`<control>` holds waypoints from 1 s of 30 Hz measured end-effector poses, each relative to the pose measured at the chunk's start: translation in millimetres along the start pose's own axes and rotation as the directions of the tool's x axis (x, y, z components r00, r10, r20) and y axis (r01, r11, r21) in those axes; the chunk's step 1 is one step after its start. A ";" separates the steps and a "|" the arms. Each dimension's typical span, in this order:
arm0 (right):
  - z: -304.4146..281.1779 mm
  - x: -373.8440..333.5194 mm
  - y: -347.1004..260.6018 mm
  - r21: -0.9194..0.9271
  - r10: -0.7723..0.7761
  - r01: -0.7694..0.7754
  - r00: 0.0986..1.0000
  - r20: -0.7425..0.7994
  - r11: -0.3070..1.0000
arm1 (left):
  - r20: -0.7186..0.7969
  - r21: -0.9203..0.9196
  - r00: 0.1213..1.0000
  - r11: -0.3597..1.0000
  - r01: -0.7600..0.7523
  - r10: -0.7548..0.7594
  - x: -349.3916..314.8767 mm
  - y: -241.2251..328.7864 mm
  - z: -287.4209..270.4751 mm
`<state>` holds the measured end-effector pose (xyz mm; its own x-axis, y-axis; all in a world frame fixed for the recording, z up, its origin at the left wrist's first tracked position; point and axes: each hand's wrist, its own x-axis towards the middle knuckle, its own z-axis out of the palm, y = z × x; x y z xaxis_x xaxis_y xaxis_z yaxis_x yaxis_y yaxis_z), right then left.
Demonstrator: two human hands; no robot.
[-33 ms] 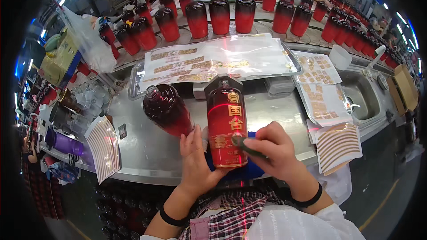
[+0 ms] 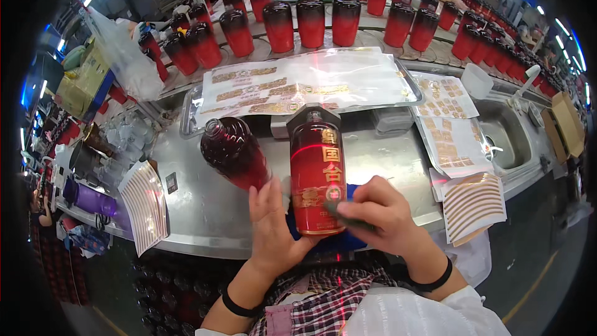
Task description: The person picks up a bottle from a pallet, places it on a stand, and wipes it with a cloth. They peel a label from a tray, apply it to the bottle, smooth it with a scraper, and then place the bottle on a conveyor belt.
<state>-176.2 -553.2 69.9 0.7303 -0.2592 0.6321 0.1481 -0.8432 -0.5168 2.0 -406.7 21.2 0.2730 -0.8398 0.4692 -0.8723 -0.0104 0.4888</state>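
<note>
A red and black glass bottle [image 2: 308, 180] with gold lettering and decoration lies tilted in front of me, its neck end against a dark angled holder. My right hand [image 2: 382, 214] pinches a dark green flat tool [image 2: 356, 219], with its tip at the lower right of the bottle's front, just below a round gold emblem. Beside the bottle's lower left side is my left hand [image 2: 273, 227], fingers stretched upward and thumb by the base. Those fingertips come close to a second red and black bottle [image 2: 233, 152], which stands on the metal table. Blue material shows under the first bottle.
Gold decal sheets [image 2: 367, 74] lie on a metal tray at the back. More decal sheets [image 2: 472, 208] lie at right, near a sink [image 2: 519, 130], and a striped sheet [image 2: 144, 208] at left. Several bottles [image 2: 311, 22] line the curved conveyor; other people sit beyond it.
My right hand and the green tool have shifted slightly down on the bottle's front, uncovering the round gold emblem. The bottles on the conveyor have moved slightly right.
</note>
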 end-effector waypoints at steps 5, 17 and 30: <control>4.7 0.6 0.1 -0.068 0.066 -0.075 0.990 -0.121 0.995 | -0.044 -0.008 0.999 1.000 -0.010 0.010 -2.9 -4.1 7.2; -4.7 -6.2 -7.0 0.102 0.071 -0.076 0.996 0.051 0.992 | -0.006 0.071 1.000 0.997 -0.005 0.006 -2.0 1.5 2.1; 0.9 -19.0 -3.5 0.038 0.113 -0.110 0.990 -0.086 0.993 | 0.026 -0.035 0.999 0.999 -0.022 0.023 1.2 -2.8 0.7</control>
<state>-190.0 -544.8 59.1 0.6821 -0.3921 0.6173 0.0925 -0.7910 -0.6047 4.6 -408.0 19.9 0.2417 -0.8539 0.4609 -0.8635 0.0274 0.5035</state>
